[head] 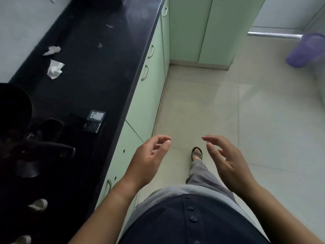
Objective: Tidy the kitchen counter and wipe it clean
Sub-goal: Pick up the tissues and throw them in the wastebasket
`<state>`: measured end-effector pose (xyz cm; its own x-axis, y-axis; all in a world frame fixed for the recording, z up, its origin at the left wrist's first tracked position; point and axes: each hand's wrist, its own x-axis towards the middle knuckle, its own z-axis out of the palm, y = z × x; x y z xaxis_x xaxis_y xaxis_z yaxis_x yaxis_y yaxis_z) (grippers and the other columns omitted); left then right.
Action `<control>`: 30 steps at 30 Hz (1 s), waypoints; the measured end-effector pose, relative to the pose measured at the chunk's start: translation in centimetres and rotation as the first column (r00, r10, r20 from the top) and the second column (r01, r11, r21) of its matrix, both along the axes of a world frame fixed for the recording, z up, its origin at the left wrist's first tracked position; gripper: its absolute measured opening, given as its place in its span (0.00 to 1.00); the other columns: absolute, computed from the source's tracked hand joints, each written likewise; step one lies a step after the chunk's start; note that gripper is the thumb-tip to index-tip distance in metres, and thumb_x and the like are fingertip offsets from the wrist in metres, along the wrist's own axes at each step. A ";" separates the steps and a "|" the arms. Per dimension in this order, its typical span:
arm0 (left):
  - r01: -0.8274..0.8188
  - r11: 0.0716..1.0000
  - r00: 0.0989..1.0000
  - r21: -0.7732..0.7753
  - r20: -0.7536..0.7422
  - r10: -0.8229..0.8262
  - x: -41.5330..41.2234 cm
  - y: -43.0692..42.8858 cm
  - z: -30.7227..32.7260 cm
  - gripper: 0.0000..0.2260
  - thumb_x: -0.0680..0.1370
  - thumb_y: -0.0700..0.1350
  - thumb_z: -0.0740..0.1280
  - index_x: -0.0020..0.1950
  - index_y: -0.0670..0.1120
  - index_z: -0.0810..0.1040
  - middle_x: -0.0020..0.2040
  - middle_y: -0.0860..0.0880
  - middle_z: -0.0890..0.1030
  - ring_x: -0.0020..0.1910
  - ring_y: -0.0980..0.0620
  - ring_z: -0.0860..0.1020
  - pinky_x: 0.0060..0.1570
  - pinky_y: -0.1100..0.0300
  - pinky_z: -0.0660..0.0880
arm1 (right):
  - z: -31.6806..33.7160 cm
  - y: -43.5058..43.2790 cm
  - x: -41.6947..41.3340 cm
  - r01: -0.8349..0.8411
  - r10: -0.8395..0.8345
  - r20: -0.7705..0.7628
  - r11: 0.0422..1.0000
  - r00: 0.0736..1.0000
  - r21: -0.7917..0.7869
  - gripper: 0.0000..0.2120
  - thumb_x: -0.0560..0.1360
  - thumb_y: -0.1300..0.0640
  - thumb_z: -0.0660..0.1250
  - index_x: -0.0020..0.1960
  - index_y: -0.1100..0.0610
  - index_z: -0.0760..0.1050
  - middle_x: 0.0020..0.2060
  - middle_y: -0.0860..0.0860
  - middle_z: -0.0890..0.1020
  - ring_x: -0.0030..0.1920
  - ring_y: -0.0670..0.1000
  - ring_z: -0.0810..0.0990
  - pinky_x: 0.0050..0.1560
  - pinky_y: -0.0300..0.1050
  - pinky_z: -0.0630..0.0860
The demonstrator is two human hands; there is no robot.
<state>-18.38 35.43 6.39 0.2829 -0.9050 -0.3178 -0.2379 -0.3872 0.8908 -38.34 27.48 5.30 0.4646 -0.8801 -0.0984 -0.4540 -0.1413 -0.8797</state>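
Both hands hang over bare floor [263,120] just off the counter's front edge: left hand [149,159] and right hand [226,157] empty, fingers loosely curled and apart. Two crumpled tissues [54,69] lie far back on the dark counter [105,67], a small box [95,121] nearer its edge.

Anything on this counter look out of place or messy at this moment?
Yes. Two crumpled white tissues lie loose on the dark counter near the wall, with small pale scraps farther along. Both hands are empty, off the counter.
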 end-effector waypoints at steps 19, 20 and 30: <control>-0.633 0.773 0.772 0.037 -0.047 0.634 10.1 -21.5 -0.7 0.18 0.69 0.66 0.58 0.51 0.61 0.77 0.50 0.64 0.80 0.54 0.63 0.77 0.57 0.59 0.73 | 0.4 -33.3 17.8 -0.579 0.579 -0.070 0.815 0.812 0.028 0.17 0.75 0.40 0.55 0.59 0.44 0.73 0.52 0.32 0.73 0.54 0.31 0.71 0.52 0.33 0.68; -0.651 0.758 0.756 0.039 -0.057 0.652 11.0 -22.1 -1.0 0.17 0.69 0.66 0.58 0.51 0.61 0.77 0.50 0.63 0.80 0.54 0.62 0.77 0.57 0.58 0.73 | 0.2 -34.0 19.1 -0.602 0.603 -0.080 0.798 0.794 0.032 0.18 0.75 0.39 0.54 0.59 0.44 0.72 0.53 0.31 0.73 0.54 0.31 0.71 0.52 0.33 0.68; -0.747 0.664 0.663 0.020 -0.053 0.747 25.8 -29.0 -2.0 0.12 0.72 0.60 0.60 0.49 0.58 0.78 0.48 0.59 0.82 0.51 0.64 0.78 0.53 0.65 0.73 | 1.6 -42.2 37.4 -0.732 0.727 -0.087 0.681 0.681 -0.041 0.14 0.76 0.41 0.55 0.55 0.43 0.74 0.54 0.37 0.77 0.53 0.38 0.76 0.49 0.31 0.70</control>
<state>7.42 6.43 4.42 0.8476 -0.3981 -0.3508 0.1766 -0.4118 0.8940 -0.91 -14.73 6.93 0.9573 -0.2703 -0.1024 -0.2318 -0.5067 -0.8304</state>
